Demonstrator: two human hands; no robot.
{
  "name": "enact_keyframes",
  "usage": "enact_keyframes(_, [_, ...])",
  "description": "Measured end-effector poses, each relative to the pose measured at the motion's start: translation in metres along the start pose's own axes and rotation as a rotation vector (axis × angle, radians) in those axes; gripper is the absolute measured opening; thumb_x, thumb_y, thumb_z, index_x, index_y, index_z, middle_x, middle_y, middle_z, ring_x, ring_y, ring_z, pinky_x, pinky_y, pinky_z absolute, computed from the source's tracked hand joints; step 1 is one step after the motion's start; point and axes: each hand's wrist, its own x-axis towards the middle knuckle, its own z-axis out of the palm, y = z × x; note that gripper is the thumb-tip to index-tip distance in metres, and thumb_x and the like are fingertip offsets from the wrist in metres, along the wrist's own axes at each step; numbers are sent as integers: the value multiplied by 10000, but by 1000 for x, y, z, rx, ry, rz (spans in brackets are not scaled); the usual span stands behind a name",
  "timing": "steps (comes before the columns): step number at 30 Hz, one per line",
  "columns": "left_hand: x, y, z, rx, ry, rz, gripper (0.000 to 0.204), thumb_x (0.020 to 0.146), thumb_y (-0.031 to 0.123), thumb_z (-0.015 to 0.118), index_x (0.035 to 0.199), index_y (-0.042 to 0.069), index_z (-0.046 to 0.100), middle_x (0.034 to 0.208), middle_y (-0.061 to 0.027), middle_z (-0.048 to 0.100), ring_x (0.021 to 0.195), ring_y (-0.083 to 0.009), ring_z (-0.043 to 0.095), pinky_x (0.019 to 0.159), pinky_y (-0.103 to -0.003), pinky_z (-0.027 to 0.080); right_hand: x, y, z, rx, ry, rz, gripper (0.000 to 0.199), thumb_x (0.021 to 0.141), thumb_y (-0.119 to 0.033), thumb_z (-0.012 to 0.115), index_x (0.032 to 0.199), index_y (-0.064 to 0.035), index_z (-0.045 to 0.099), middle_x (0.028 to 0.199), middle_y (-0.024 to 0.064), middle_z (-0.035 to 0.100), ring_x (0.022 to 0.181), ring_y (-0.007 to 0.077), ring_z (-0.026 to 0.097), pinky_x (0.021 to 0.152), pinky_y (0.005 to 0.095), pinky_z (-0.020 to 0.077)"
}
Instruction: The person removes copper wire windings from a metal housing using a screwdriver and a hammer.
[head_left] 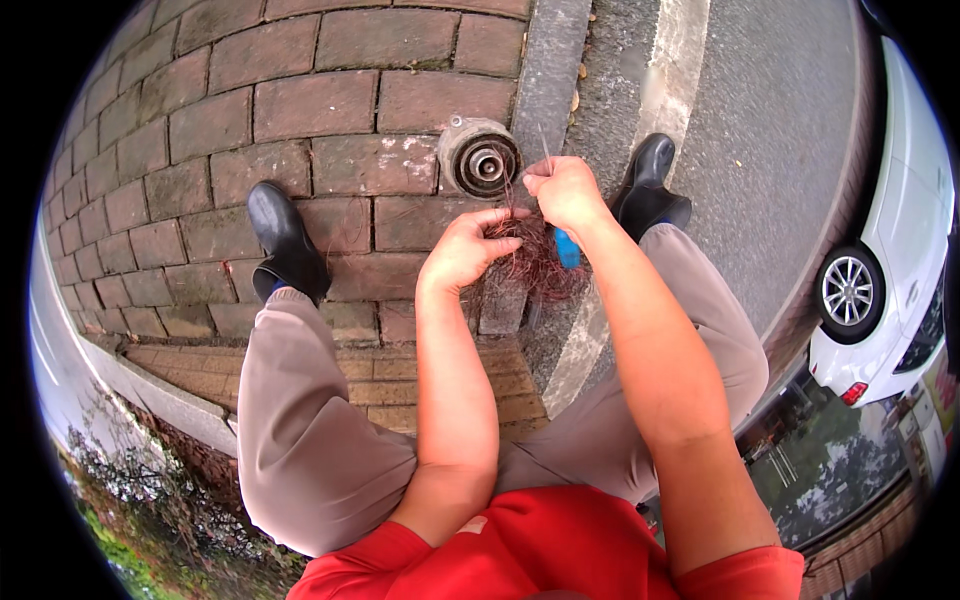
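A tangle of thin reddish copper wire (528, 262) lies over the edge between the paving and the road. My left hand (462, 248) is closed at its left side, thumb and fingers pinching strands. My right hand (568, 195) is wrapped round a screwdriver (567, 250); its blue handle shows below the fist, and a thin metal shaft points up past the fingers. Just beyond both hands sits a round grey metal motor housing (480, 158), its dark ringed opening and central metal hub facing up. Some strands rise from the tangle toward it.
My black boots (290, 240) stand on either side, the left on red brick paving (315, 105), the right on asphalt near a painted white line (668, 75). A grey kerb (550, 70) runs between the surfaces. At the right, a white car (905, 220) is parked.
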Motion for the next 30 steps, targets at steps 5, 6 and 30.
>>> enact_keyframes(5, [2, -11, -11, -1, 51, 84, 331, 828, -50, 650, 1155, -2, 664, 1025, -23, 677, 909, -95, 583, 829, -255, 482, -2, 6, 5, -50, -27, -16, 168, 854, -162, 669, 919, -9, 697, 896, 189, 695, 876, 314, 671, 813, 384, 498])
enact_keyframes(6, [2, -14, -13, -47, 71, 95, 322, 833, -51, 647, 1151, -5, 665, 1035, -23, 678, 912, -95, 585, 829, -255, 483, -4, 6, 6, -41, -28, -11, 158, 847, -156, 675, 915, -15, 696, 883, 189, 692, 868, 316, 669, 802, 381, 499])
enact_keyframes(30, [8, 6, 0, 227, 243, 113, 193, 867, -35, 628, 1049, -13, 688, 919, -21, 666, 817, -89, 561, 756, -252, 474, 6, 7, 3, -1, 147, -382, 296, 865, -85, 652, 1160, -111, 666, 933, 97, 661, 878, 235, 639, 832, 350, 491])
